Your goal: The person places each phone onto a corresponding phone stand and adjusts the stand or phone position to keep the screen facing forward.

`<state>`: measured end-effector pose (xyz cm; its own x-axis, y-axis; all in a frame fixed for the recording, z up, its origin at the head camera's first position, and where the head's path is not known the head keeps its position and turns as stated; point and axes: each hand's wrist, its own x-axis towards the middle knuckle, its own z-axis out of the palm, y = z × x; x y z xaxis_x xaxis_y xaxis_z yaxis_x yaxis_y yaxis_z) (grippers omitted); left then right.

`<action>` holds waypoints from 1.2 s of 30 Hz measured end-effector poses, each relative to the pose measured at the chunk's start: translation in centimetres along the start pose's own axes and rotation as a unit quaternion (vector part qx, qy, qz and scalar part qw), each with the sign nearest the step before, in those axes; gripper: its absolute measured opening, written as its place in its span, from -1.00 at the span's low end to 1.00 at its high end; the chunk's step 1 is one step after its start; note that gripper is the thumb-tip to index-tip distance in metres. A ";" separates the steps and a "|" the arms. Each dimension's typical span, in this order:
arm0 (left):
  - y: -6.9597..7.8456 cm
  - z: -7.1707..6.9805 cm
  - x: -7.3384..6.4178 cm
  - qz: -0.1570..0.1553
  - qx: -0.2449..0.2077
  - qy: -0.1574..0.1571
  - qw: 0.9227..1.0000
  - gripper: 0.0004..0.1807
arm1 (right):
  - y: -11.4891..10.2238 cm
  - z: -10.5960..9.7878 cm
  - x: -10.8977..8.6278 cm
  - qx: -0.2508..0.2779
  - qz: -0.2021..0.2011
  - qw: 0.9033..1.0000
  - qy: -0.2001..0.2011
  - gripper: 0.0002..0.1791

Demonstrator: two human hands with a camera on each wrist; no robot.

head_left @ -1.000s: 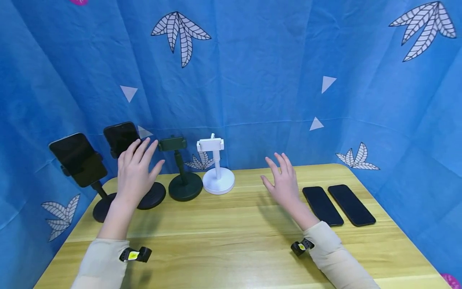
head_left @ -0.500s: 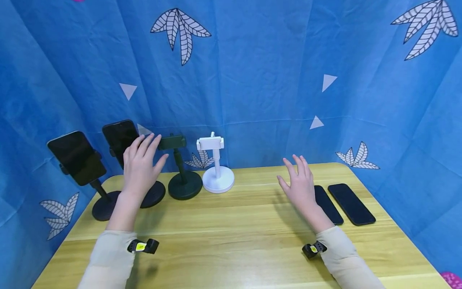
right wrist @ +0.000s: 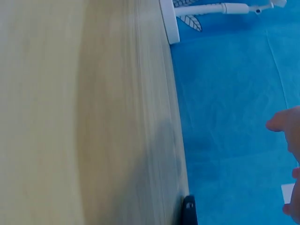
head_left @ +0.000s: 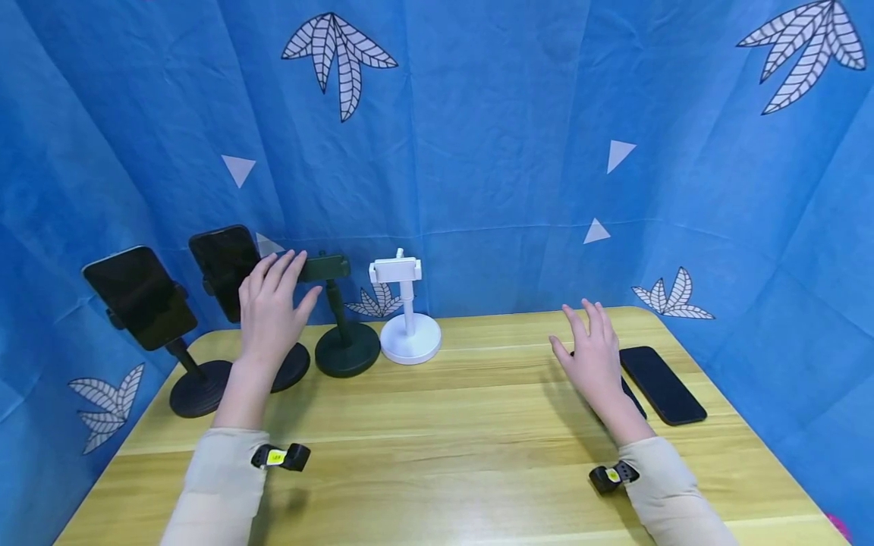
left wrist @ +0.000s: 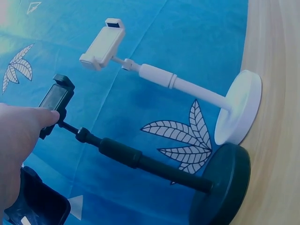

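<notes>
My left hand [head_left: 271,311] is held up with fingers spread, at the left side of the dark green phone stand [head_left: 346,353]. In the left wrist view, the thumb [left wrist: 48,115] overlaps the green stand's clamp [left wrist: 60,96]. My right hand [head_left: 592,364] hovers with loosely bent fingers over the nearer of two black phones on the table, hiding most of it. The other phone [head_left: 664,385] lies flat just to its right. In the right wrist view, only some fingers [right wrist: 286,121] show at the edge. Both hands hold nothing.
A white phone stand [head_left: 411,341] stands right of the green one. At the left, two black stands hold phones, one phone [head_left: 141,298] far left and another phone [head_left: 225,265] partly behind my left hand. A blue patterned curtain [head_left: 492,152] hangs behind the wooden table [head_left: 437,447].
My left hand has moved slightly right, closer to the green stand's clamp. My right hand has moved right, from beside the phones to over the nearer one.
</notes>
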<state>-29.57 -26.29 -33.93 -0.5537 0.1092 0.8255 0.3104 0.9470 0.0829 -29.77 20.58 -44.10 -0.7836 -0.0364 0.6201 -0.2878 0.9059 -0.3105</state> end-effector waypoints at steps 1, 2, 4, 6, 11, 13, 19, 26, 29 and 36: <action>0.0 0.1 0.0 -0.001 -0.001 0.002 1.000 -0.31 | 0.2 -0.1 0.0 0.001 0.004 1.000 -0.001 -0.36; 0.1 0.2 0.1 -0.003 -0.003 0.004 1.000 -0.32 | 0.4 -0.1 0.0 0.001 0.007 1.000 -0.001 -0.36; 0.2 0.3 0.1 -0.009 -0.009 0.006 1.000 -0.33 | 0.7 -0.2 0.0 0.001 0.013 1.000 -0.001 -0.36; 0.3 0.5 0.2 -0.019 -0.019 0.007 1.000 -0.35 | 1.1 -0.1 0.0 -0.001 0.017 1.000 -0.003 -0.36; 0.4 0.8 0.2 -0.037 -0.029 0.024 0.999 -0.40 | 1.6 0.3 0.0 0.000 0.032 0.999 -0.021 -0.36; 0.4 0.9 0.4 -0.035 -0.018 0.031 0.999 -0.42 | 1.7 0.3 0.0 -0.001 0.037 0.999 -0.032 -0.36; 0.6 0.9 0.8 -0.031 -0.005 0.030 0.999 -0.48 | 1.9 -0.1 0.0 -0.003 0.047 0.997 -0.054 -0.37; 0.2 0.6 0.8 -0.020 -0.009 0.027 0.999 -0.51 | 2.7 -0.3 -0.1 -0.010 0.063 0.995 -0.082 -0.37; -0.1 0.5 0.8 -0.004 0.000 0.023 1.000 -0.51 | 3.1 -0.5 -0.2 -0.016 0.074 0.992 -0.104 -0.34; -0.6 0.2 1.1 0.032 0.026 0.016 0.999 -0.50 | 3.6 -1.0 0.0 -0.024 0.114 0.976 -0.182 -0.29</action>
<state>-30.51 -26.64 -33.19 -0.5089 0.1613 0.8456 0.3031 0.9530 0.0007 -30.26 24.29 -44.51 -0.9706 0.0282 0.2390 -0.0646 0.9263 -0.3713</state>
